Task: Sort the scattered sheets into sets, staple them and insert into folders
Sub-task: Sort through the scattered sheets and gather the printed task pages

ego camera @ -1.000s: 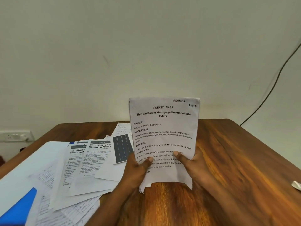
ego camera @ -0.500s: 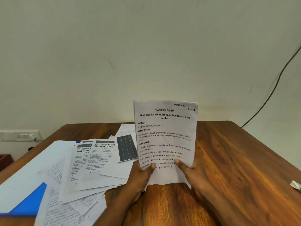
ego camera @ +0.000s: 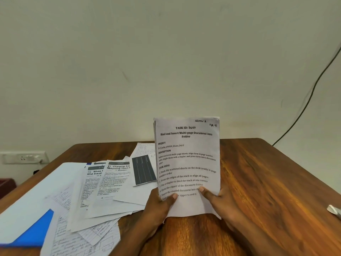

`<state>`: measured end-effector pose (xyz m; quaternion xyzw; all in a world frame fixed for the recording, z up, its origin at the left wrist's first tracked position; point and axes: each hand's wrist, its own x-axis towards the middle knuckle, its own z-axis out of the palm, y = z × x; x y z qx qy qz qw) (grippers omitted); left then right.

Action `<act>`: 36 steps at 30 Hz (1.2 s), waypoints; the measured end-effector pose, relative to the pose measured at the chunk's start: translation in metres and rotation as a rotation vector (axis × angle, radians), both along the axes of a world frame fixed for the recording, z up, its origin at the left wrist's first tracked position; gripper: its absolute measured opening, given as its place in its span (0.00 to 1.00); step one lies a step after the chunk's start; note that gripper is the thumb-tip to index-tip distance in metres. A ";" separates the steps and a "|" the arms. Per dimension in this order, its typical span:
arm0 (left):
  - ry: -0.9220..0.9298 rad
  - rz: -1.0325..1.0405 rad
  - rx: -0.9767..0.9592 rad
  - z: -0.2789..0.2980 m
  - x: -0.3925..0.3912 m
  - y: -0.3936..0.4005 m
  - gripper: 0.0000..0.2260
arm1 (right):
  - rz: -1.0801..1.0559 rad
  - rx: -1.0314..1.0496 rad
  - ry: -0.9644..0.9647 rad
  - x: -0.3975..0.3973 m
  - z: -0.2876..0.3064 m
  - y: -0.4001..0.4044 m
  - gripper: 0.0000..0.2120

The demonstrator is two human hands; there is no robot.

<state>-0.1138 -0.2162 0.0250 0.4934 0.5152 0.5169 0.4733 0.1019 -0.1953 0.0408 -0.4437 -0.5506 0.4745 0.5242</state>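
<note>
Both hands hold one set of sheets point(ego camera: 187, 159) upright above the wooden table point(ego camera: 262, 182), printed side to the camera. The front page reads "TASK ID: 3649" and "Bind and Insert Multi-page Document into Folder", with handwritten "Section 1" at its top right corner. The left hand point(ego camera: 158, 207) grips the lower left edge, thumb curled over the front of the page; the right hand point(ego camera: 219, 202) grips the lower right edge the same way, thumb pressed on the print. The bottom edge of the set hangs just above the tabletop, between the wrists.

To the left lie scattered sheets point(ego camera: 103, 189) in overlapping layers — printed pages, handwritten ones, and one with a dark table point(ego camera: 144, 170). A blue folder point(ego camera: 35, 230) shows at the lower left, partly under white paper. A small white object point(ego camera: 335, 210) sits at the right edge — too cropped to name
</note>
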 end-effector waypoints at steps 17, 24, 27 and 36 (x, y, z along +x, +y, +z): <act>-0.015 -0.116 0.104 0.062 -0.024 -0.037 0.12 | -0.093 0.156 0.006 0.012 0.057 -0.027 0.06; -0.016 -0.003 0.195 0.110 -0.012 -0.044 0.11 | -0.052 0.149 0.010 -0.001 0.059 -0.052 0.05; -0.005 0.012 0.198 0.112 -0.009 -0.047 0.12 | -0.049 0.146 0.063 -0.001 0.064 -0.055 0.06; 0.074 0.036 0.210 0.102 -0.010 -0.049 0.07 | -0.080 0.152 0.118 -0.006 0.078 -0.056 0.02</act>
